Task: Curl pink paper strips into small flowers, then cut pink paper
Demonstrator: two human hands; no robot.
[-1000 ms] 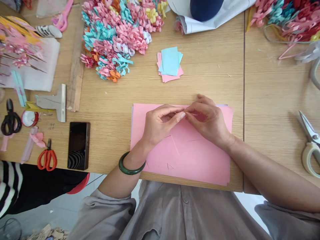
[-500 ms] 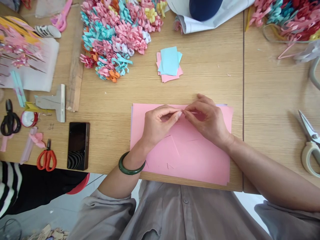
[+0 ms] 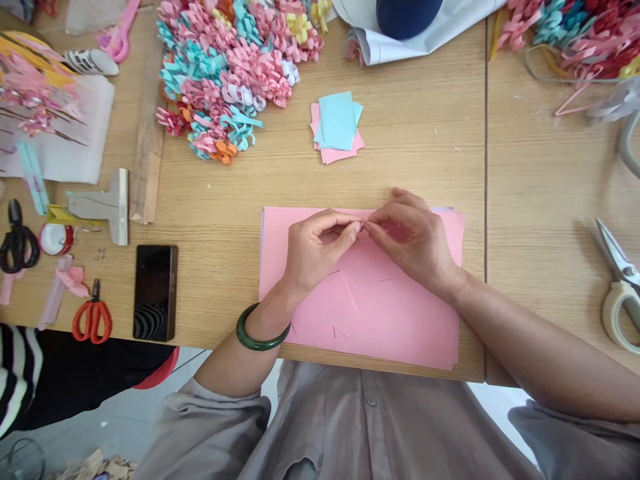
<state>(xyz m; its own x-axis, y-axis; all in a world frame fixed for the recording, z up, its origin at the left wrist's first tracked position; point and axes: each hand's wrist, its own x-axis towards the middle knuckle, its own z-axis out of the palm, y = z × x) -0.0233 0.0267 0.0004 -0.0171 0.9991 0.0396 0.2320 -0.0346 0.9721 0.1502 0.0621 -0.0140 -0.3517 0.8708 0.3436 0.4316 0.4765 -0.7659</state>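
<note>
My left hand [image 3: 317,250] and my right hand [image 3: 417,243] meet fingertip to fingertip over a pink paper sheet [image 3: 400,320]. Thumb and forefinger of each are pinched together. Whatever lies between the tips is too small and covered to name; it may be a thin pink strip. A few narrow pink slivers lie on the sheet below my hands. Beyond them rests a small stack of light blue and pink paper pieces [image 3: 337,121]. A green bangle [image 3: 263,337] circles my left wrist.
Curled paper bits [image 3: 225,73] are heaped at the back. A phone [image 3: 155,292], red-handled scissors [image 3: 93,319], black-handled scissors [image 3: 18,243] and a metal clip [image 3: 117,207] lie left. Large scissors [image 3: 623,273] lie right. A person in black trousers [image 3: 95,367] sits at left.
Both hands stay in nearly the same place, with fingertips shifted only slightly. The whole view has drifted a few pixels.
</note>
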